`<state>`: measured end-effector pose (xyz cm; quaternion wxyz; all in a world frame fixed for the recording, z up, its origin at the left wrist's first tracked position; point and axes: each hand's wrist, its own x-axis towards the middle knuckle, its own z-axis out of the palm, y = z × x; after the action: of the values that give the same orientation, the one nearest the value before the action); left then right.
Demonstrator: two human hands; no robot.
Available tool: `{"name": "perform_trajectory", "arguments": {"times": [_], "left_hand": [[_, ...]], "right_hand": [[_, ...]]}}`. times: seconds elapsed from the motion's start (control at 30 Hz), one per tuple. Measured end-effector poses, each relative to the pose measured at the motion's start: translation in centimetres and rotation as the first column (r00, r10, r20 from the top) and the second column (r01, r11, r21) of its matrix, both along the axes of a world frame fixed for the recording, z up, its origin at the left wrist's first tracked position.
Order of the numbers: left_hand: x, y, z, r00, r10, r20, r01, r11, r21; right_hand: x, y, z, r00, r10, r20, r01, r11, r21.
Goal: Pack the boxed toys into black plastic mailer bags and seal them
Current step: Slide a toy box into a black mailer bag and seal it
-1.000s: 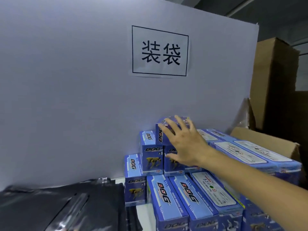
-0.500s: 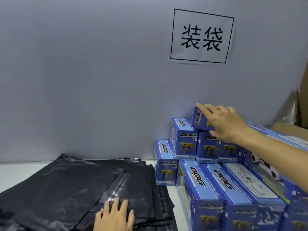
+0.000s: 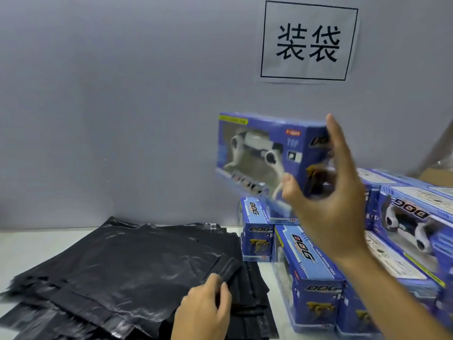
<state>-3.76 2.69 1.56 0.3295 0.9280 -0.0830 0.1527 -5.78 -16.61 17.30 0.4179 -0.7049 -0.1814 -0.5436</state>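
A blue boxed toy dog [image 3: 263,153] is up in the air above the stack of boxes, its window side facing me. My right hand [image 3: 328,200] grips its right end, fingers over the top and thumb underneath. A pile of black plastic mailer bags [image 3: 117,273] lies flat on the white table at the lower left. My left hand [image 3: 204,312] rests on the right part of the pile and pinches the edge of the top bag near its flap. More blue "DOG" boxes [image 3: 308,271] are stacked on the right.
A grey partition board [image 3: 122,106] stands right behind the table, with a paper sign [image 3: 308,41] bearing two Chinese characters. The stacked boxes fill the right side of the table. A brown carton corner [image 3: 438,174] shows at the far right.
My right hand lifted one box off the top of the stack and brought it up and leftward. My left hand slid up the bag pile and took hold of the top bag's edge.
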Motion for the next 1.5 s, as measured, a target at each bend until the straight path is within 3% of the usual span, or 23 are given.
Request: {"name": "perform_trajectory", "arguments": {"times": [0.07, 0.13, 0.23, 0.3, 0.37, 0.43, 0.6, 0.77, 0.87, 0.93, 0.97, 1.03, 1.07, 1.1, 1.13, 1.17, 1.2, 1.33, 1.5], "left_hand": [[0.6, 0.7, -0.3, 0.998, 0.019, 0.055, -0.004, 0.966, -0.258], [1.6, 1.4, -0.4, 0.996, 0.077, 0.036, -0.046, 0.844, -0.534], [3.3, 2.6, -0.7, 0.993, 0.084, -0.085, -0.114, 0.459, -0.881], [3.9, 3.4, -0.6, 0.996, 0.039, -0.086, -0.092, 0.175, -0.980], [4.0, 4.3, -0.4, 0.998, 0.026, -0.060, -0.061, 0.026, -0.998], [4.0, 4.9, -0.1, 1.000, -0.018, -0.016, -0.016, -0.022, -1.000], [3.5, 5.3, 0.7, 0.975, -0.224, 0.011, 0.026, 0.062, -0.998], [3.7, 7.8, 1.7, 0.876, -0.472, 0.102, 0.087, -0.053, -0.995], [4.0, 9.6, 2.4, 0.825, -0.542, 0.158, 0.158, -0.047, -0.986], [4.4, 10.2, 2.2, 0.872, -0.467, 0.145, 0.179, 0.030, -0.983], [4.6, 10.0, 2.0, 0.927, -0.362, 0.094, 0.164, 0.169, -0.972], [4.7, 9.2, 1.1, 0.992, -0.124, 0.021, 0.094, 0.622, -0.777], [4.7, 8.8, 0.3, 0.997, -0.074, 0.026, 0.076, 0.828, -0.555], [4.8, 8.4, -0.6, 0.996, -0.083, 0.016, 0.084, 0.956, -0.281], [4.8, 8.0, -1.5, 0.995, -0.096, -0.032, 0.096, 0.995, -0.013], [4.7, 7.7, -2.2, 0.993, -0.086, -0.085, 0.101, 0.975, 0.198], [4.7, 7.5, -2.6, 0.990, -0.059, -0.126, 0.096, 0.946, 0.310], [4.5, 7.6, -2.0, 0.990, -0.052, -0.128, 0.089, 0.951, 0.297], [4.2, 7.8, -1.4, 0.974, -0.101, -0.203, 0.168, 0.924, 0.343]], "right_hand": [[0.7, 2.5, -3.2, 0.977, 0.180, -0.110, -0.167, 0.979, 0.119], [1.6, 4.5, -6.6, 0.946, 0.265, -0.185, -0.213, 0.942, 0.258], [2.8, 6.4, -10.5, 0.894, 0.360, -0.266, -0.200, 0.853, 0.481], [3.3, 6.7, -11.6, 0.854, 0.409, -0.321, -0.171, 0.804, 0.570], [3.6, 6.5, -12.5, 0.822, 0.440, -0.361, -0.149, 0.779, 0.609], [3.7, 6.1, -13.3, 0.793, 0.463, -0.396, -0.130, 0.764, 0.632], [3.4, 5.1, -15.3, 0.700, 0.545, -0.461, -0.110, 0.720, 0.685], [3.3, 4.2, -14.9, 0.694, 0.603, -0.393, -0.145, 0.652, 0.744], [3.3, 4.2, -14.9, 0.712, 0.598, -0.369, -0.159, 0.649, 0.744], [3.3, 4.3, -14.9, 0.726, 0.601, -0.335, -0.171, 0.628, 0.759], [3.2, 4.3, -14.8, 0.733, 0.600, -0.319, -0.169, 0.616, 0.769], [3.2, 4.4, -14.5, 0.750, 0.586, -0.305, -0.156, 0.605, 0.781], [3.1, 4.4, -14.4, 0.758, 0.576, -0.307, -0.146, 0.609, 0.780], [3.0, 4.4, -14.2, 0.763, 0.563, -0.317, -0.135, 0.619, 0.774], [2.9, 4.4, -14.2, 0.767, 0.550, -0.330, -0.125, 0.633, 0.764], [2.8, 4.4, -14.2, 0.770, 0.537, -0.345, -0.119, 0.651, 0.749], [2.7, 4.5, -14.3, 0.772, 0.525, -0.359, -0.116, 0.671, 0.732], [2.5, 4.8, -14.2, 0.787, 0.492, -0.373, -0.125, 0.718, 0.685], [3.0, 4.6, -14.6, 0.762, 0.530, -0.372, -0.095, 0.660, 0.745]]}}
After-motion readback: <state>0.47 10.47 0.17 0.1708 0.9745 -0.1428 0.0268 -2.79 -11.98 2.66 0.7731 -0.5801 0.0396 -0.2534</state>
